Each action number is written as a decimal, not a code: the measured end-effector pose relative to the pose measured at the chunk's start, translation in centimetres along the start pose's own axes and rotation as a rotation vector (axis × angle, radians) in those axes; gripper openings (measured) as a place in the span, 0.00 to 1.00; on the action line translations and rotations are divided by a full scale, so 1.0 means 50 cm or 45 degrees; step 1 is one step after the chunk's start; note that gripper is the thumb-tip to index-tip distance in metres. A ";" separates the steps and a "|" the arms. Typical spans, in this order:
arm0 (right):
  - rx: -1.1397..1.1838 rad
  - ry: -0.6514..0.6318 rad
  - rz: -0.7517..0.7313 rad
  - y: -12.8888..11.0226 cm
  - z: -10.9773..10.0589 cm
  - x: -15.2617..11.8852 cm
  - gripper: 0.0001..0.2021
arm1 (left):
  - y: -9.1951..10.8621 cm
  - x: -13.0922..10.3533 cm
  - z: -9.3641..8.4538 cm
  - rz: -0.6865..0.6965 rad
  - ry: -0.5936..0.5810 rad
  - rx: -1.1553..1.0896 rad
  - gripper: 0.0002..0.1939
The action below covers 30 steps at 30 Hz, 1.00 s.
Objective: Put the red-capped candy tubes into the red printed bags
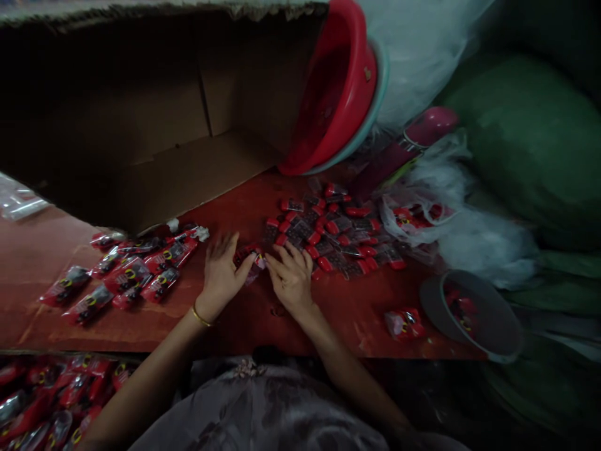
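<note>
A small red packet in clear plastic wrap (246,255) lies on the red tabletop between my two hands. My left hand (221,275), a gold bangle on its wrist, has its fingers stretched out, and its thumb rests against the packet. The fingertips of my right hand (292,275) pinch the packet's right end. Just beyond the right hand spreads a pile of small red-capped items with dark, clear bodies (338,228). Left of my left hand lies a group of wrapped red packets with yellow marks (129,275).
A large open cardboard box (164,113) stands at the back left, beside a red basin (350,119). To the right are a pink bottle (429,128), plastic bags (483,244), a grey bowl (498,319) and another packet (404,324). More packets (61,394) fill the lower left.
</note>
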State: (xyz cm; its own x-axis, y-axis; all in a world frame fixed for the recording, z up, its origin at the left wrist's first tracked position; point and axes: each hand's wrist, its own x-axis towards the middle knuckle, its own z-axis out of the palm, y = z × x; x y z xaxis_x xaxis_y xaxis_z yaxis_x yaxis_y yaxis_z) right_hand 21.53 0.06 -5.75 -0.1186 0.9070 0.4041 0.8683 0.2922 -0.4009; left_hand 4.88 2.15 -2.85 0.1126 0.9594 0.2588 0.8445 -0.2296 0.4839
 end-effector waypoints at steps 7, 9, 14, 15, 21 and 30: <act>0.342 0.126 0.117 -0.031 -0.037 -0.002 0.16 | 0.043 0.006 -0.010 -0.392 -0.076 -0.838 0.17; 0.729 0.153 0.310 -0.036 -0.034 -0.005 0.20 | 0.052 0.002 -0.008 -0.394 -0.021 -0.887 0.15; 1.359 -0.047 0.583 -0.041 -0.028 -0.004 0.13 | 0.065 -0.015 -0.005 -0.231 0.000 -0.860 0.12; 1.333 -0.027 0.582 -0.043 -0.027 -0.004 0.13 | 0.067 -0.019 -0.004 -0.215 0.002 -0.868 0.11; 0.972 0.088 0.443 -0.057 -0.017 -0.014 0.16 | 0.070 -0.039 0.006 -0.303 -0.031 -0.938 0.10; 0.904 0.029 0.354 -0.041 -0.038 -0.018 0.14 | 0.087 -0.032 0.013 -0.643 -0.217 -1.364 0.17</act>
State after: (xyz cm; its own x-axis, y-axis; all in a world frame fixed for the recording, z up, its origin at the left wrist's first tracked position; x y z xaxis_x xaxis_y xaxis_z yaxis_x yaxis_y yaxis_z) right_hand 20.79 -1.92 -3.73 0.0759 0.9714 0.2249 0.3458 0.1859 -0.9197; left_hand 8.70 -0.27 -1.68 0.0300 0.9712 -0.2363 -0.0436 0.2375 0.9704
